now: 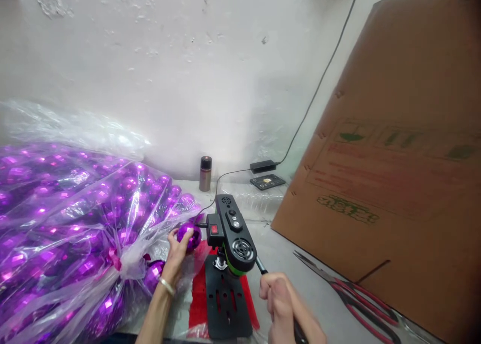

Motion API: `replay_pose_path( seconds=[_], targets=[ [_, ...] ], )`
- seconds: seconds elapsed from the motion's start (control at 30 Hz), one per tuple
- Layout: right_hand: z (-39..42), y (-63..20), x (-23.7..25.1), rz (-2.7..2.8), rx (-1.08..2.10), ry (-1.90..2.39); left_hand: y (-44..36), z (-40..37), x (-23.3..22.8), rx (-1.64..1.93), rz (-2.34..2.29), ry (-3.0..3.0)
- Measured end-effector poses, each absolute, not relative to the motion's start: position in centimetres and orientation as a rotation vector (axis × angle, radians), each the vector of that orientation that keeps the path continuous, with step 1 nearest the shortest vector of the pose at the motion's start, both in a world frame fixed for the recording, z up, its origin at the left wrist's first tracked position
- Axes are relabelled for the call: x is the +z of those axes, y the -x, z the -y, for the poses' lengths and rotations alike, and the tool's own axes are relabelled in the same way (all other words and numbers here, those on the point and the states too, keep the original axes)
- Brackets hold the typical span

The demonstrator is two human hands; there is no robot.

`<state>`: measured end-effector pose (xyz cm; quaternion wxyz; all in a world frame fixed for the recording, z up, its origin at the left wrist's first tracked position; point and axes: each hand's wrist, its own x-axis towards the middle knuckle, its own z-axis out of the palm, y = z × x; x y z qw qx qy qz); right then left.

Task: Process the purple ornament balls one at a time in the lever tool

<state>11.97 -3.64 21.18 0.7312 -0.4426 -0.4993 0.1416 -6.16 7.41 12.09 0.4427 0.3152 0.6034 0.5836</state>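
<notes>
Nearest to us, our right hand (280,299) is closed in a tight grip around the lever (260,267) of the small black press machine (231,244). A little farther, our left hand (176,256) holds the purple ball (190,235) with the fingers around it, just beside the machine head. We judge the ball light, smooth, slippery and thin-shelled, so a soft hold across its widest part is best. Behind it, on the desk (280,251), lies the plastic bag (75,219) full of such balls.
</notes>
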Motion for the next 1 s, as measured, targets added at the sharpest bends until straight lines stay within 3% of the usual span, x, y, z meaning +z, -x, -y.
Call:
replay_pose_path(
  seconds=[0.23,0.33,0.5,0.7,0.87,1.0],
  targets=[
    [2.7,-13.9,22.3,1.354,0.239,0.903,5.5,2.9,10.9,1.544,-1.127,-0.349],
    [2.6,-14.2,22.4,1.375,0.206,0.873,4.5,4.8,9.3,1.478,-1.168,-0.304],
    [2.6,-14.2,22.0,1.383,0.208,0.855,2.7,5.4,7.4,1.302,-1.486,-0.832],
    [2.7,-14.2,22.3,1.391,0.223,0.853,2.1,4.0,9.3,1.011,-1.678,-1.316],
    [2.8,-14.1,22.7,1.394,0.231,0.851,2.3,3.0,9.7,1.028,-1.596,-1.478],
    [2.8,-14.1,22.8,1.407,0.232,0.851,3.3,2.6,7.7,1.147,-1.530,-1.248]
  ],
)
